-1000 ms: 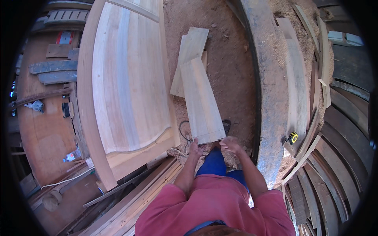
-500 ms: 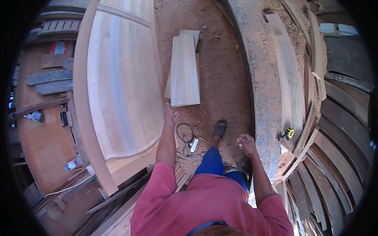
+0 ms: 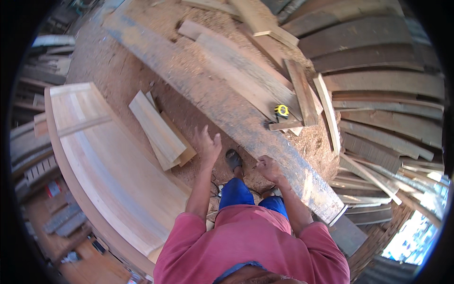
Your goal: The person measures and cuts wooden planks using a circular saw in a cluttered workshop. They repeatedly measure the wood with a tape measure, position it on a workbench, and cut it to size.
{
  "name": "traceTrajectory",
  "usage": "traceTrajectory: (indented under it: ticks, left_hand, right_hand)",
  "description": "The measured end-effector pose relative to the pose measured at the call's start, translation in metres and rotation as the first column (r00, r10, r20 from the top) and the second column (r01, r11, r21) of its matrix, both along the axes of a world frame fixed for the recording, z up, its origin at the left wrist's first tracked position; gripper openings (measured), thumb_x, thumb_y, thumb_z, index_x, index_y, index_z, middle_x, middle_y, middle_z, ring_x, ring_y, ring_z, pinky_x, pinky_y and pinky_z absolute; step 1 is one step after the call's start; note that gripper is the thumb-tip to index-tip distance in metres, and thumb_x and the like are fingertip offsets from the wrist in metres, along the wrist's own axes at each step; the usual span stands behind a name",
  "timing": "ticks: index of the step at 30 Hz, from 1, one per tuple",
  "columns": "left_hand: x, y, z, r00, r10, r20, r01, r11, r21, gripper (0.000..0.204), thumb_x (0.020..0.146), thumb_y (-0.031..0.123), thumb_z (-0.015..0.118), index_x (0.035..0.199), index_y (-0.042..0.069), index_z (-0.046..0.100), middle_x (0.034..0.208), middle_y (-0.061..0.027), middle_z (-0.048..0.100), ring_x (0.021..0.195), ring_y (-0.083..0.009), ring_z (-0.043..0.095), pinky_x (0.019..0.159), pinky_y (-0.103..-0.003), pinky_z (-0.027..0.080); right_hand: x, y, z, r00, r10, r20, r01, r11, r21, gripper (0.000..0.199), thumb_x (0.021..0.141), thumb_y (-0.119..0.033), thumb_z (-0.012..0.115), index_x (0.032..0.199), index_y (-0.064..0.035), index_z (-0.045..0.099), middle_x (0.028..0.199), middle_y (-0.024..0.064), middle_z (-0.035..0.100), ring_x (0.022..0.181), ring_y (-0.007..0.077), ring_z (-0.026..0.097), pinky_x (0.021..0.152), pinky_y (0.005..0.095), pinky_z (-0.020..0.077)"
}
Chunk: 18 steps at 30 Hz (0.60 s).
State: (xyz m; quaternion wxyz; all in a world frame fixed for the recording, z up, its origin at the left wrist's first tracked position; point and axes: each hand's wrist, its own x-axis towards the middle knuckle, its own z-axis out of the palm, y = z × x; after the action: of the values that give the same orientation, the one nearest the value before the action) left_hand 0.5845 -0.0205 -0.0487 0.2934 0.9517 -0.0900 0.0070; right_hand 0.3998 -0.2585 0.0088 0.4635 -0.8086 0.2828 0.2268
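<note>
My left hand (image 3: pixel 208 146) is raised in front of me, fingers spread, over the bare ground between the loose boards and a long thick beam. It holds nothing. My right hand (image 3: pixel 268 169) is closed beside the near edge of the long beam (image 3: pixel 236 116); a small thin tip sticks out of its fingers, too small to name. Several cut boards (image 3: pixel 158 128) lie stacked on the ground left of my left hand. A yellow and black tape measure (image 3: pixel 281 111) rests beyond my right hand, next to a short wood offcut (image 3: pixel 285 125).
A large wooden door panel (image 3: pixel 118 165) takes up the left side. Planks (image 3: pixel 250 75) and sawdust lie on and beyond the beam. Several long boards (image 3: pixel 378 78) are stacked on the right. My sandalled foot (image 3: pixel 233 160) stands on the dirt floor.
My view has swung to the right, so the beam now runs diagonally and the tape measure sits nearer the middle. My left hand has moved away from the stacked boards toward the beam.
</note>
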Motion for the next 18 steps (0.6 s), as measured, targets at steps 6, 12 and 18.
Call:
traceTrajectory:
  ticks: [6,12,18]
  left_hand:
    - [0.042,-0.162,0.014,0.977,-0.111,-0.183,0.148,0.969,0.200,0.081,0.095,0.045,0.067,0.159,0.007,0.035,0.165,-0.0374,0.022,0.150,-0.0573,0.024,0.118,-0.072,0.019]
    - [0.021,-0.211,-0.023,0.999,-0.051,-0.011,0.051,0.891,0.451,0.082,0.100,0.046,0.058,0.159,-0.001,0.025,0.167,-0.0361,0.016,0.154,-0.0574,0.015,0.122,-0.072,0.010]
    - [0.021,-0.215,-0.021,0.999,-0.036,0.015,0.024,0.861,0.509,0.085,0.097,0.047,0.059,0.159,-0.002,0.027,0.168,-0.0360,0.019,0.154,-0.0567,0.017,0.122,-0.072,0.013]
  right_hand:
    - [-0.035,-0.090,0.007,0.923,-0.329,0.197,0.358,0.924,-0.135,0.040,0.098,-0.020,0.066,0.129,0.0041,0.064,0.096,0.0187,0.077,0.087,0.0261,0.074,0.079,0.0380,0.0575]
    - [-0.043,-0.160,-0.050,0.522,-0.851,0.050,0.788,0.504,0.353,0.052,0.101,-0.019,0.063,0.143,0.0101,0.053,0.123,0.0191,0.072,0.099,0.0229,0.071,0.083,0.0353,0.0576]
    - [-0.021,-0.194,-0.128,0.492,-0.866,-0.083,0.692,0.332,0.642,0.056,0.097,-0.017,0.064,0.145,0.0072,0.051,0.116,0.0143,0.067,0.095,0.0188,0.065,0.080,0.0314,0.0539]
